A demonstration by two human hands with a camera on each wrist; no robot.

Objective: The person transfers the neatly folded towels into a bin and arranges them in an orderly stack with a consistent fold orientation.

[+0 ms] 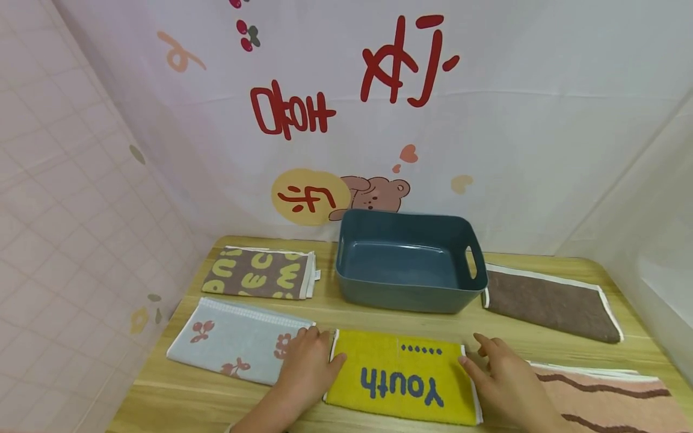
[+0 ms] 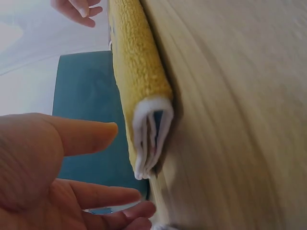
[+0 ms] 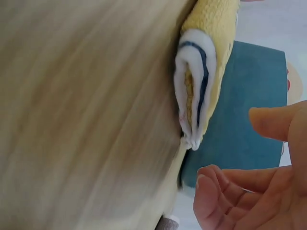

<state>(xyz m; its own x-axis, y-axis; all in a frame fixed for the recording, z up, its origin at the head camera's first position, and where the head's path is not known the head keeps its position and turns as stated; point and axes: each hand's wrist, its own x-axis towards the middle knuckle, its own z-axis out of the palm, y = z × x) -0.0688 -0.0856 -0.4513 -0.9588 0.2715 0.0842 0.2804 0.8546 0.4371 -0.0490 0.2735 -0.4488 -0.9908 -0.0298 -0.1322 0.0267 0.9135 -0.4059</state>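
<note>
A folded yellow towel (image 1: 390, 361) marked "Youth" lies flat at the front of the wooden table. At its left end is my left hand (image 1: 307, 365), thumb and fingers spread apart with nothing between them, overlapping a light-blue towel (image 1: 243, 340) in the head view. My right hand (image 1: 503, 376) is at the opposite end, thumb close to the white edge, its fingers loosely bent and holding nothing. Both wrist views show the folded layers of the yellow towel (image 2: 139, 62) end-on, with a gap between them and each hand.
Behind the yellow towel stands a dark teal bin (image 1: 411, 294) with a handle hole, its inside bare. A brown towel with yellow letters (image 1: 260, 273) lies back left, a plain brown towel (image 1: 547, 304) back right, and a pink striped towel (image 1: 612, 400) front right. A printed cloth (image 1: 514, 120) hangs behind.
</note>
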